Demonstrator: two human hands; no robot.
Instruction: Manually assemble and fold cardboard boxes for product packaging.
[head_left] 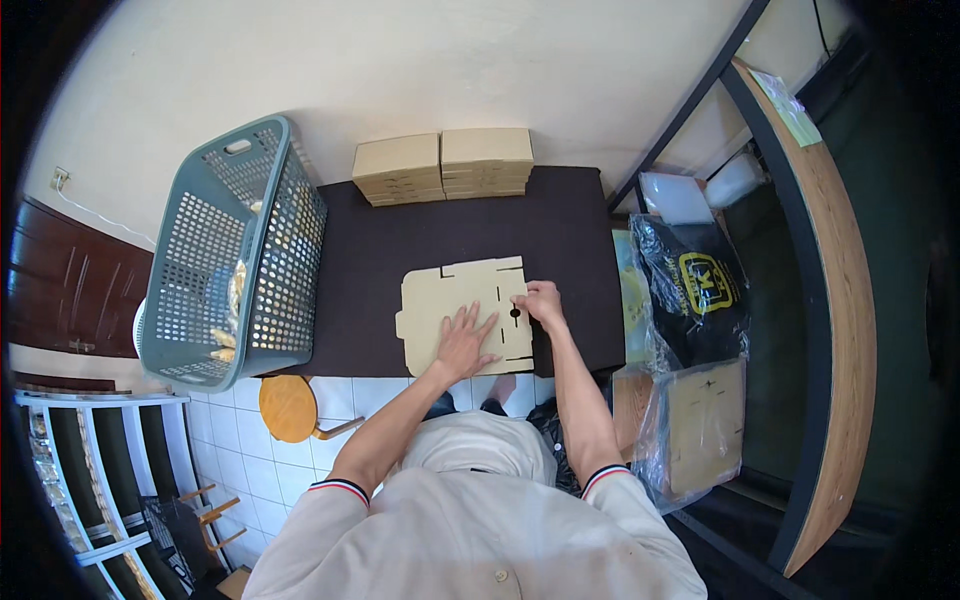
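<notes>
A flat, unfolded brown cardboard box blank (pixel 425 290) with dark slots and a round hole lies at the front of the dark-covered table (pixel 370 235). Spread flat on its middle is my left hand (pixel 464 340), fingers apart. At the blank's right edge, beside the hole, my right hand (pixel 541 304) pinches the cardboard between curled fingers. Two stacks of folded brown boxes, a left stack (pixel 397 168) and a right stack (pixel 487 160), stand side by side against the wall at the table's back.
A tall grey-green perforated basket (pixel 285 240) with wrapped goods inside stands at the left. On the right lie a black plastic-wrapped package (pixel 690 285) and more cardboard blanks in clear plastic (pixel 705 425). A round wooden stool (pixel 287 408) sits below the basket.
</notes>
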